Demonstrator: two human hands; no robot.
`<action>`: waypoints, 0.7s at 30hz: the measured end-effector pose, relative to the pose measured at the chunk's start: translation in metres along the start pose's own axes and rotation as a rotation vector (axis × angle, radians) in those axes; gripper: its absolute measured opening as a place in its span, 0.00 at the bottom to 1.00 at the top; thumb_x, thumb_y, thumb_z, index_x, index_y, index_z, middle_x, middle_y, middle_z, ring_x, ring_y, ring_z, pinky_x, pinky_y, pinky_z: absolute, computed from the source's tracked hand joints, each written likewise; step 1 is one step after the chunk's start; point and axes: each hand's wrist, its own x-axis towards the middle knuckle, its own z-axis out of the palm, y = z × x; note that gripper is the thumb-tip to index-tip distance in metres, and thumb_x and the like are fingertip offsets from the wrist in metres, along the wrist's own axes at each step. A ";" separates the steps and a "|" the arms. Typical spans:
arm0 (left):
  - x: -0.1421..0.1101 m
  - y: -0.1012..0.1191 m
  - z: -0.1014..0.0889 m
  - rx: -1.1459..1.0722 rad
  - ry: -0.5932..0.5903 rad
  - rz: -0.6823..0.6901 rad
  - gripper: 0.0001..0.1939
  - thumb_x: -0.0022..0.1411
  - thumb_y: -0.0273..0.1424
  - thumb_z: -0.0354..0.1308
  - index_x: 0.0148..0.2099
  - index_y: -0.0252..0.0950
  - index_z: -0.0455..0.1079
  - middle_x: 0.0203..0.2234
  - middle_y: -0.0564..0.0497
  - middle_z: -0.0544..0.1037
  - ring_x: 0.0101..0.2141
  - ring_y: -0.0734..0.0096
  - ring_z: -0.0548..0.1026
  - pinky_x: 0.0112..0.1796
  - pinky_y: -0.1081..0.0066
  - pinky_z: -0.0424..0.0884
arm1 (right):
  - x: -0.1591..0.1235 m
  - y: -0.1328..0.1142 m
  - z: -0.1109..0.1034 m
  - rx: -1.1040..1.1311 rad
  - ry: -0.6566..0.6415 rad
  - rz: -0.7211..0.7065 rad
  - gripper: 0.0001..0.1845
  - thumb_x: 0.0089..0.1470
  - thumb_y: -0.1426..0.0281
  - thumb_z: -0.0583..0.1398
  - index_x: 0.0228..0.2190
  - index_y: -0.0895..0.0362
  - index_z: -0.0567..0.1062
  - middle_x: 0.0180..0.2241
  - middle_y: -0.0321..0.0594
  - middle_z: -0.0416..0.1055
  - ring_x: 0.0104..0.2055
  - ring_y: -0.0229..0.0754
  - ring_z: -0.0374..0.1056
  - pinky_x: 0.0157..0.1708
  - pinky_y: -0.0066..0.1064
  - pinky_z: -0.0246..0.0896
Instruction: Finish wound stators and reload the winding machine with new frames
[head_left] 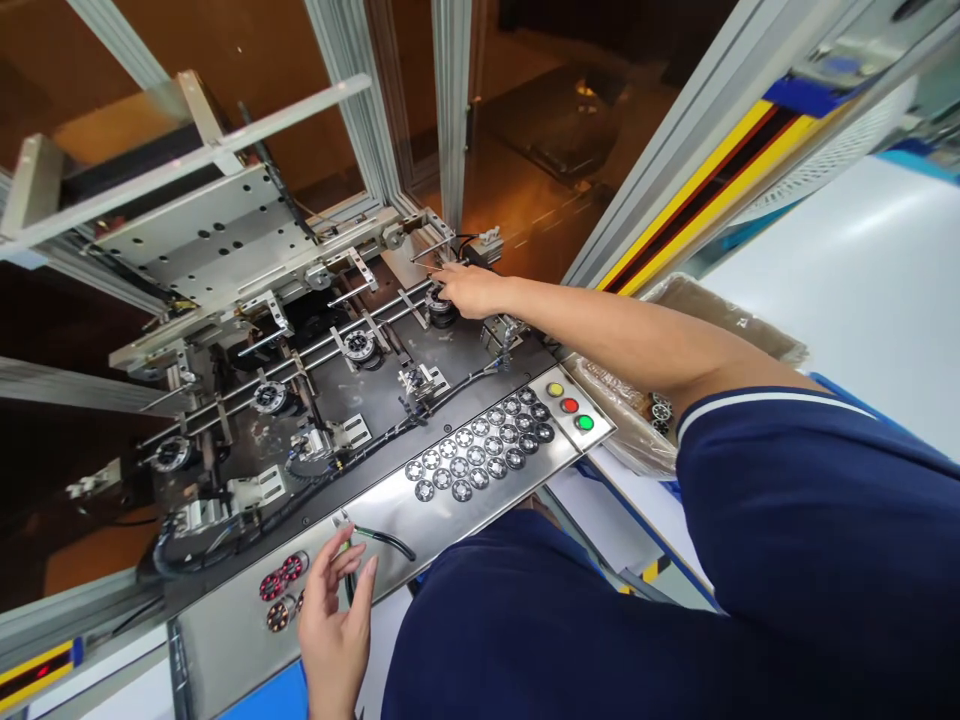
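My right hand (478, 290) reaches into the machine, fingers bent together beside the rightmost round slotted part (442, 308) on its fixture. What its fingertips grip, if anything, is too small to make out. Similar round parts sit on the fixtures to the left: one in the middle (360, 346), another further left (271, 397), and a third at the far left (172, 454). Low in front, my left hand (335, 610) is raised with fingers curved and apart, nothing in it. Pliers (386, 540) with dark handles lie just behind its fingers on the metal ledge.
Rows of round slotted parts (478, 456) cover the ledge (390, 510), beside yellow, red and green buttons (571, 406). Reddish coil parts (283, 576) lie left of my left hand. A plastic-lined box (630, 430) stands at right. Metal frame posts (660, 150) bound the machine.
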 end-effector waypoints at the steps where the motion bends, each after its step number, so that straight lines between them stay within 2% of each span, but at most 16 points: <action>1: 0.000 -0.002 -0.001 0.002 0.003 0.000 0.23 0.60 0.39 0.65 0.56 0.40 0.67 0.54 0.41 0.75 0.46 0.61 0.79 0.51 0.60 0.74 | -0.006 -0.003 0.000 -0.022 -0.026 0.006 0.23 0.52 0.79 0.58 0.50 0.68 0.75 0.61 0.54 0.64 0.64 0.59 0.57 0.57 0.47 0.63; 4: 0.000 -0.008 -0.002 0.006 -0.007 -0.014 0.23 0.61 0.40 0.64 0.56 0.40 0.67 0.55 0.41 0.75 0.47 0.61 0.79 0.52 0.60 0.74 | -0.017 -0.007 0.000 -0.079 -0.103 0.029 0.33 0.49 0.81 0.56 0.59 0.64 0.68 0.67 0.51 0.58 0.66 0.59 0.54 0.58 0.49 0.63; 6: -0.001 -0.009 -0.001 0.002 -0.009 -0.020 0.24 0.61 0.41 0.64 0.56 0.40 0.67 0.54 0.41 0.75 0.46 0.61 0.79 0.52 0.59 0.74 | -0.021 -0.011 -0.001 -0.108 -0.135 0.043 0.36 0.49 0.81 0.56 0.61 0.63 0.67 0.68 0.50 0.56 0.66 0.57 0.55 0.57 0.48 0.64; 10: -0.003 -0.005 0.002 0.004 0.009 0.009 0.24 0.60 0.43 0.64 0.55 0.39 0.68 0.51 0.42 0.78 0.44 0.60 0.81 0.49 0.60 0.76 | -0.020 -0.026 -0.009 -0.156 -0.136 0.062 0.32 0.50 0.80 0.55 0.58 0.64 0.69 0.66 0.53 0.59 0.65 0.58 0.58 0.57 0.51 0.63; 12: -0.002 -0.004 0.000 0.035 0.018 0.049 0.24 0.60 0.44 0.64 0.55 0.39 0.69 0.48 0.42 0.79 0.43 0.60 0.81 0.49 0.59 0.76 | -0.020 -0.039 -0.019 -0.178 -0.094 0.079 0.27 0.53 0.80 0.53 0.56 0.68 0.71 0.64 0.56 0.62 0.64 0.60 0.58 0.58 0.54 0.61; 14: 0.000 -0.009 -0.007 0.093 0.062 0.095 0.25 0.59 0.44 0.64 0.55 0.39 0.71 0.45 0.43 0.80 0.44 0.59 0.80 0.51 0.58 0.75 | -0.024 -0.054 -0.031 -0.195 -0.015 0.109 0.27 0.57 0.80 0.50 0.56 0.72 0.69 0.64 0.61 0.60 0.66 0.62 0.55 0.59 0.56 0.58; 16: 0.004 -0.021 -0.021 0.156 0.192 0.126 0.26 0.58 0.44 0.64 0.55 0.38 0.72 0.44 0.44 0.80 0.44 0.59 0.80 0.53 0.57 0.73 | -0.040 -0.067 -0.040 -0.207 0.073 0.134 0.29 0.58 0.79 0.48 0.60 0.76 0.64 0.66 0.65 0.54 0.68 0.62 0.51 0.61 0.56 0.56; 18: 0.008 -0.040 -0.041 0.194 0.427 0.123 0.27 0.58 0.45 0.64 0.55 0.37 0.72 0.45 0.43 0.80 0.46 0.58 0.79 0.54 0.57 0.72 | -0.072 -0.081 -0.039 -0.197 0.180 0.153 0.32 0.59 0.78 0.49 0.63 0.76 0.59 0.68 0.65 0.51 0.70 0.60 0.49 0.64 0.53 0.54; 19: 0.009 -0.051 -0.052 0.202 0.548 0.107 0.27 0.59 0.46 0.62 0.55 0.36 0.72 0.46 0.42 0.79 0.47 0.57 0.78 0.55 0.56 0.71 | -0.093 -0.087 -0.031 -0.185 0.241 0.168 0.32 0.60 0.76 0.48 0.63 0.75 0.59 0.68 0.64 0.52 0.70 0.58 0.48 0.66 0.51 0.53; 21: 0.009 -0.074 -0.074 0.204 0.729 0.054 0.27 0.62 0.46 0.58 0.57 0.34 0.70 0.49 0.40 0.77 0.49 0.56 0.77 0.56 0.55 0.70 | -0.145 -0.099 -0.003 -0.047 0.494 0.234 0.29 0.63 0.73 0.47 0.62 0.68 0.63 0.64 0.58 0.61 0.68 0.52 0.54 0.67 0.47 0.54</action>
